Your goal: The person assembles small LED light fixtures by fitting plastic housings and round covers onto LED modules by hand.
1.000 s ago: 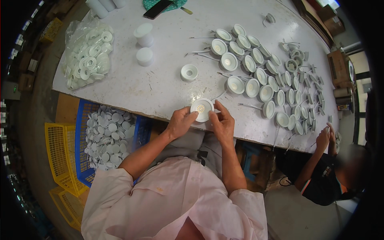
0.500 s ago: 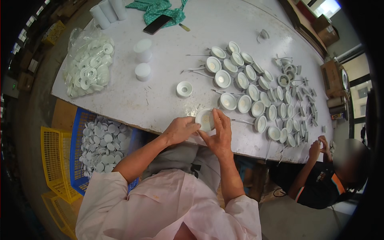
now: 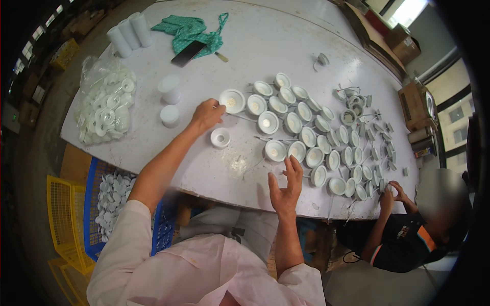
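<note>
My left hand [image 3: 206, 115] is stretched out over the white table [image 3: 265, 46], and its fingers pinch the rim of a white round lamp housing [image 3: 232, 100] at the end of the rows. Just below this hand stands a small white cup part [image 3: 220, 137]. My right hand [image 3: 286, 186] is open and holds nothing, fingers spread, just beside the nearest housings [image 3: 275, 150]. Far right, another person's hands [image 3: 393, 194] work.

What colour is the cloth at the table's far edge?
Green with a fine pale pattern: the cloth, head view.
</note>
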A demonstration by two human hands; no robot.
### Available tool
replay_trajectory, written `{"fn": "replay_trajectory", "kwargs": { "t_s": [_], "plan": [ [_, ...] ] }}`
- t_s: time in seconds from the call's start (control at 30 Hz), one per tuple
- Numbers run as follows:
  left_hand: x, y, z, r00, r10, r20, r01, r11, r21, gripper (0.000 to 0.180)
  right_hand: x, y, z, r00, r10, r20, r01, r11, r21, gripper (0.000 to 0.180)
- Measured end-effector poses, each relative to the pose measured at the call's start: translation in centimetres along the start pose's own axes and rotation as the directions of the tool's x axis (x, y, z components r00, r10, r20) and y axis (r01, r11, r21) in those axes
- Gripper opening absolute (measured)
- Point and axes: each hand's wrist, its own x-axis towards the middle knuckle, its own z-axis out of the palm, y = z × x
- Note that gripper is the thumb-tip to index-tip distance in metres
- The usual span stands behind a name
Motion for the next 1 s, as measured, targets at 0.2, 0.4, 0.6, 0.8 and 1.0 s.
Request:
{"fn": "replay_trajectory", "kwargs": {
  "t_s": [0.2,0.4,0.6,0.8,1.0],
  "plan": [
    [8.8,-2.6,0.2,0.987,-0.154,0.036,0.132,0.931,0.34,0.037,4.1,3.6,-4.3,0.996,-0.034,-0.079,0.022,0.988,-0.151,0.045],
    [10.3,-1.1,1.2,0.999,-0.031,0.019,0.016,0.85,0.527,0.042,12.8,12.3,-10.5,0.968,0.06,-0.243,-0.155,0.907,-0.392,0.026],
    [9.2,0.4,1.6,0.999,0.043,0.025,-0.048,0.745,0.665,0.041,20.4,22.9,-11.6,0.974,0.178,-0.141,-0.225,0.683,-0.695,0.044],
    [7.4,-0.6,0.4,0.994,0.096,-0.051,-0.043,0.781,0.623,0.038,24.1,25.0,-11.6,0.947,0.311,0.082,-0.08,0.473,-0.877,0.065],
    [3.5,-3.5,-1.8,0.937,0.312,-0.158,-0.209,0.861,0.463,0.025,25.4,26.5,-11.5,0.913,0.385,0.136,-0.054,0.443,-0.895,0.054]
  ]
}}
